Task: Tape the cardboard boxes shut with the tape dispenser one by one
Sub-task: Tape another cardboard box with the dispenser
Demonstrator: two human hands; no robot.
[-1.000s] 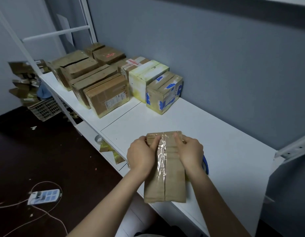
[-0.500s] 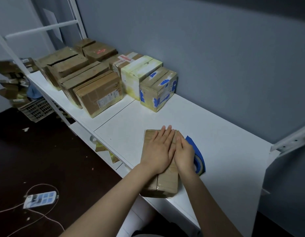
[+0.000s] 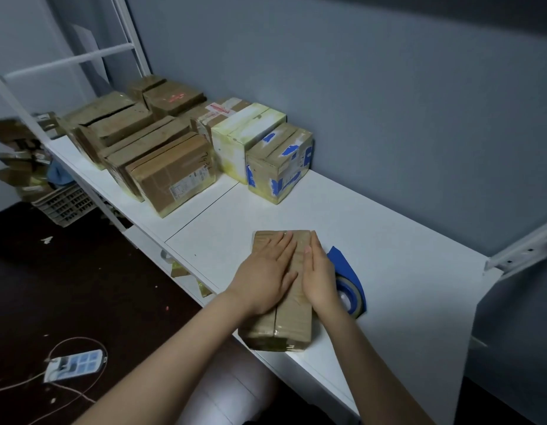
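Note:
A narrow brown cardboard box lies on the white table near its front edge, with clear tape along its top seam. My left hand lies flat on the box top, fingers straight. My right hand presses flat beside it on the right half of the top. A blue tape dispenser lies on the table just right of the box, partly hidden behind my right hand.
Several cardboard boxes stand in a row at the back left, the nearest a box with blue tape patches and a yellowish-white box. A power strip with cables lies on the dark floor. A crate stands below the table's left end.
One second ago both hands gripped the box's far end with curled fingers. Since then they flattened onto the taped top and slid slightly toward me.

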